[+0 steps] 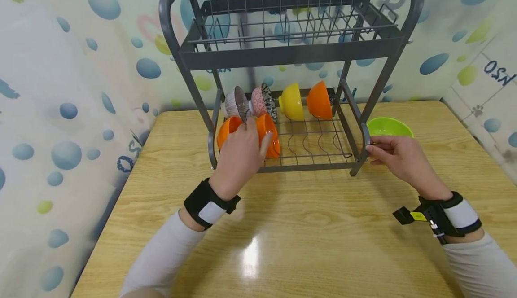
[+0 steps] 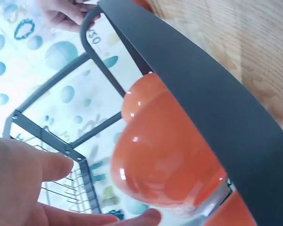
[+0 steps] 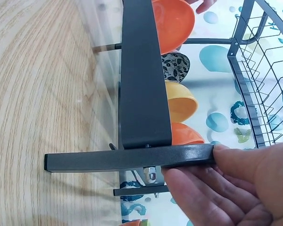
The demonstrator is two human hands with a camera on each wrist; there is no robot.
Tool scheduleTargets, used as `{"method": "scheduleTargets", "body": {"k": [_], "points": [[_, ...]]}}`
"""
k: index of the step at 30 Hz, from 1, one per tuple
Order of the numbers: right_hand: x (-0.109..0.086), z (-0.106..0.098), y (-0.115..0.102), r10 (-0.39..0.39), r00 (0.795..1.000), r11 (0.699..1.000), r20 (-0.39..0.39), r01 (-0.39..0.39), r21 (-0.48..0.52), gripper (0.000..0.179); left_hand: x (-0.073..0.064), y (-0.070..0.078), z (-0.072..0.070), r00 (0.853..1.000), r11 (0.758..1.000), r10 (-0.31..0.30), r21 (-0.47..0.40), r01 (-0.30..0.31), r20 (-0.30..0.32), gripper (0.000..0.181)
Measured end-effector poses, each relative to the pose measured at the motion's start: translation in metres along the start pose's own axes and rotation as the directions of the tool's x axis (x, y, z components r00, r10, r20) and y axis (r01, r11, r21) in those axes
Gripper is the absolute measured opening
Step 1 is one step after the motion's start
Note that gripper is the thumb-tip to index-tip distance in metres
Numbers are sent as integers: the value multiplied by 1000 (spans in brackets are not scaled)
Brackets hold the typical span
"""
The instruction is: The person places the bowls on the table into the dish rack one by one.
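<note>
Wooden table [image 1: 282, 226] seen nearest. Left hand [image 1: 238, 156] laid on orange bowl [image 1: 268, 134] at front left of rack's lower shelf, fingers curled over rim. Right hand [image 1: 397, 156] clamped on rack [image 1: 365, 143] at front right post, steadying it. Green bowl [image 1: 389, 127] set on table just behind right hand. Step judged: bowl being seated in shelf wires. Next move calls for tilt matched to wires while rack is held firm. Further back, four bowls stood in row.
</note>
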State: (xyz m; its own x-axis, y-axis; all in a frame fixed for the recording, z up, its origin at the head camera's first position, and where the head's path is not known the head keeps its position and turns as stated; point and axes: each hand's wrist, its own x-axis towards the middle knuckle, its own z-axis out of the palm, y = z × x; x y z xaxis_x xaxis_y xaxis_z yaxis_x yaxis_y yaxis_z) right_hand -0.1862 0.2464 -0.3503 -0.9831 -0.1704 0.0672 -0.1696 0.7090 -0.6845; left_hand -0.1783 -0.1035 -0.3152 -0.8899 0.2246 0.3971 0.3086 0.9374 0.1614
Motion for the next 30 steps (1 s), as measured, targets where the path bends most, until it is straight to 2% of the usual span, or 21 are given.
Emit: {"method": "scheduleTargets", "body": {"k": [3, 5, 10, 16, 24, 30], "points": [[1, 0, 1, -5, 1000, 1000, -1, 5, 4, 42, -8, 2, -5, 997, 999, 51, 12, -50, -54, 45], [1, 0, 1, -6, 1000, 1000, -2, 6, 5, 42, -14, 2, -8, 995, 997, 82, 11, -82, -62, 41], [2, 1, 2, -7, 1000, 1000, -1, 7, 15, 42, -27, 1, -8, 985, 986, 167, -9, -167, -39, 31], [1, 0, 3, -24, 1000, 999, -9, 25, 23, 40, -39, -3, 2, 963, 963, 269, -19, -269, -10, 19], [1, 0, 3, -17, 1000, 1000, 1, 17, 25, 41, -44, -8, 19, 952, 957, 285, 16, -288, 109, 14], [0, -1, 4, -12, 1000, 1000, 5, 12, 28, 41, -46, -12, 25, 948, 952, 289, 64, -300, 134, 10]]}}
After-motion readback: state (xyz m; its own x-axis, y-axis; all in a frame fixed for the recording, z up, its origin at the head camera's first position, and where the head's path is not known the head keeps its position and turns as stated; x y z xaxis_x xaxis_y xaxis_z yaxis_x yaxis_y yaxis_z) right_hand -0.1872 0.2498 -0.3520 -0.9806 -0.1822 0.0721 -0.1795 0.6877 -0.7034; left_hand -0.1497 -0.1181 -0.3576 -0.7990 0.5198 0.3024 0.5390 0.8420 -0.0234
